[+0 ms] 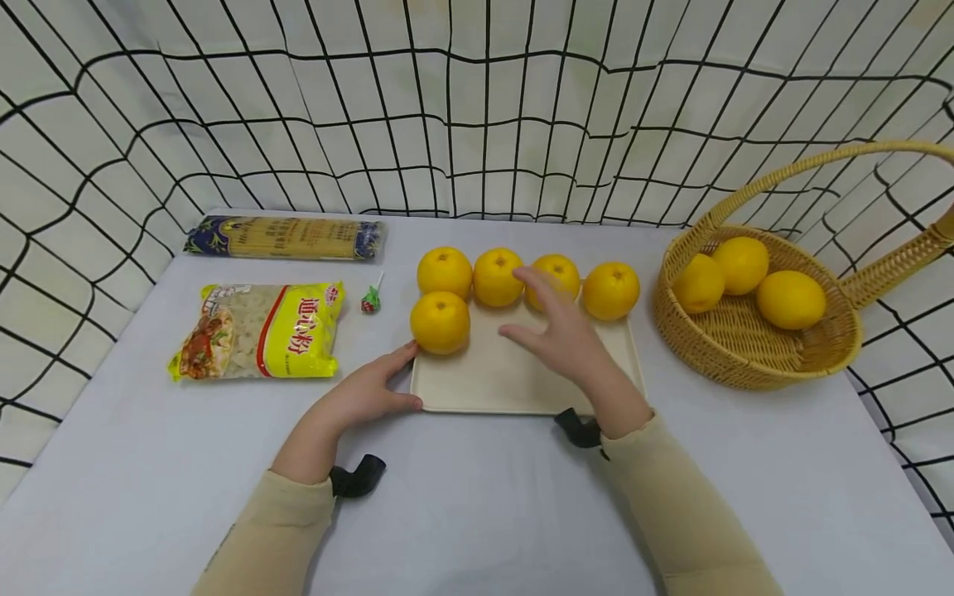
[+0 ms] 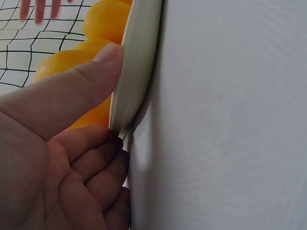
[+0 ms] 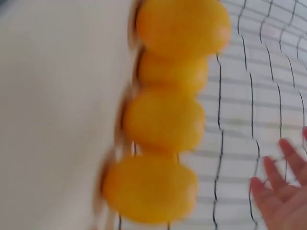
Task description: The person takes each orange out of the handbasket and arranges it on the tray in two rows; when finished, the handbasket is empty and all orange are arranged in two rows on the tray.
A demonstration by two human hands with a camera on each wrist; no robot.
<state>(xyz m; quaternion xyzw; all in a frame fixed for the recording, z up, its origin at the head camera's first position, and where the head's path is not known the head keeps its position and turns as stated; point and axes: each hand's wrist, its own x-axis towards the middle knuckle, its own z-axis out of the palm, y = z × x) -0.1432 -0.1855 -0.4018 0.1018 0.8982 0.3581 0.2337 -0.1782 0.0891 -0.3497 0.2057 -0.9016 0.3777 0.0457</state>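
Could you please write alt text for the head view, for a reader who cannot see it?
A left hand holds a cream tray bearing five oranges while the open right hand hovers above it. A wicker basket of three lemons stands right, two pasta packets left.

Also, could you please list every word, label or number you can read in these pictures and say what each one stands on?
"通心粉": large red characters on the yellow pasta bag.
Small logo at that bag's top right: too small to read.
Print on the long spaghetti packet: too blurred to read.
Small green-wrapped lollipop: no legible text.
Oranges, tray, basket: none.
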